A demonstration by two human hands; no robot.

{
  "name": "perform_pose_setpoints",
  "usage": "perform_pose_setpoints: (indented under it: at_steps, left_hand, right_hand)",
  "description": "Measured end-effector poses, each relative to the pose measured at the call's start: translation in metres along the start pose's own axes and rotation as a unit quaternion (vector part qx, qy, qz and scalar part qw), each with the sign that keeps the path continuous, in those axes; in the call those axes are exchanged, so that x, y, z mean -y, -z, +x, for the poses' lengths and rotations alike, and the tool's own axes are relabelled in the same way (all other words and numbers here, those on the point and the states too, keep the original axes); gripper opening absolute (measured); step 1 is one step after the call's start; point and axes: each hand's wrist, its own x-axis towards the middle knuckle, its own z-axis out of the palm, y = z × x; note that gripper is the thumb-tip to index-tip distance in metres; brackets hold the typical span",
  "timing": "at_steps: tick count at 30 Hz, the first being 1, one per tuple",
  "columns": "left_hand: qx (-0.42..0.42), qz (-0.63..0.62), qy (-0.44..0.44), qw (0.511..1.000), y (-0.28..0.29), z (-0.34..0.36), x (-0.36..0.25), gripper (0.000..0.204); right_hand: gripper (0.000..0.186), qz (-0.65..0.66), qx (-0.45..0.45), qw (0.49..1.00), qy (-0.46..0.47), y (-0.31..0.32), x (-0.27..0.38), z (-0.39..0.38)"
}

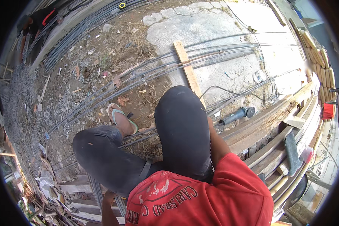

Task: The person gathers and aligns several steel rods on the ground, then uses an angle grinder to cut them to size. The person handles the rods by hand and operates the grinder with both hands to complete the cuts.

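Observation:
I sit with both knees raised. My left hand [109, 197] is low beside my left thigh, against dark ribbed strips [95, 191] that lie over planks; its fingers are mostly hidden, so I cannot tell whether it grips them. My right forearm [217, 146] passes behind my right knee, which hides the hand. Beyond that knee, an angle grinder [235, 116] with a dark cord lies beside the timber. Long steel bars [154, 76] run across the ground ahead, some resting over a short wooden board [187, 71].
Thick timber beams [267, 120] are stacked at my right, with a grey boot [291, 155] on them. Filled sacks [320, 64] form a pile at the far right. A person [35, 24] is at the upper left, near more steel bars [77, 35]. Gravel [20, 101] covers the left side.

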Motion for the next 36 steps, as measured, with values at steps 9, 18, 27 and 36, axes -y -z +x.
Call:
perform_pose_setpoints:
  at_steps: [9, 18, 27, 36]
  left_hand:
    - [-0.173, 0.299, -0.380, 0.858, 0.031, -0.023, -0.106, 0.047]
    - [-0.344, 0.215, -0.661, 0.632, -0.077, -0.238, -0.372, 0.049]
    - [-0.377, 0.317, -0.617, 0.613, -0.075, -0.233, -0.389, 0.038]
    - [-0.380, 0.321, -0.577, 0.648, -0.079, -0.235, -0.400, 0.038]
  right_hand:
    - [0.048, -0.063, -0.019, 0.997, 0.034, 0.079, 0.010, 0.014]
    - [0.067, -0.091, -0.220, 0.949, 0.207, 0.125, 0.081, 0.144]
    - [0.076, -0.145, -0.176, 0.959, 0.166, 0.129, 0.140, 0.200]
    - [0.066, 0.040, -0.310, 0.934, 0.172, 0.142, 0.151, 0.204]
